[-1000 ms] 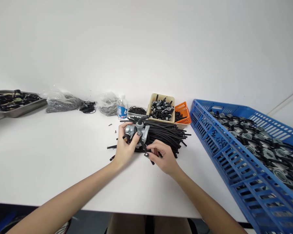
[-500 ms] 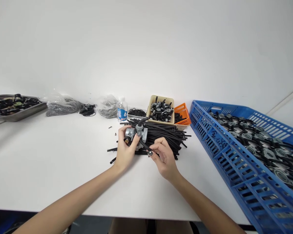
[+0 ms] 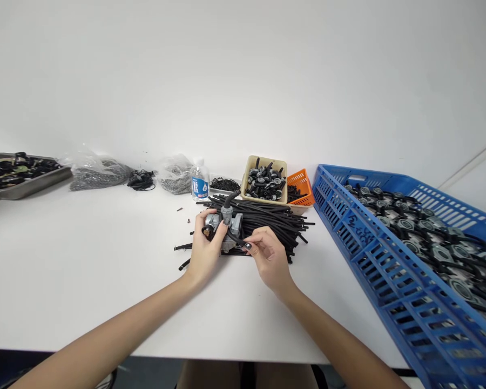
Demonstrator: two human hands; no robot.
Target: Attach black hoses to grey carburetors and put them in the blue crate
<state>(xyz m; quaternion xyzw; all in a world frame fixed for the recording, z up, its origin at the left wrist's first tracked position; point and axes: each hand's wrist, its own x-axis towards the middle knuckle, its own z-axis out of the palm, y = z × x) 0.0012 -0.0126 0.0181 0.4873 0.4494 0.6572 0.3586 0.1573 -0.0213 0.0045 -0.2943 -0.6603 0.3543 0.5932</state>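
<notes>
The left hand (image 3: 204, 248) was clamped on one metal carburetor (image 3: 227, 222), partly covering it, above the left part of a pile of black tubes (image 3: 271, 219) too overlapped to count. The right hand (image 3: 270, 258), just apart from the left, pinched one black hose (image 3: 237, 239) beside it; its tip was seemingly hidden by the fingers. The white tabletop (image 3: 105, 265) stretched leftward and to its near edge. Behind stood one bottle (image 3: 200, 181) and two plastic bags (image 3: 99, 174); at right, one blue crate (image 3: 362, 233) ran out of view.
</notes>
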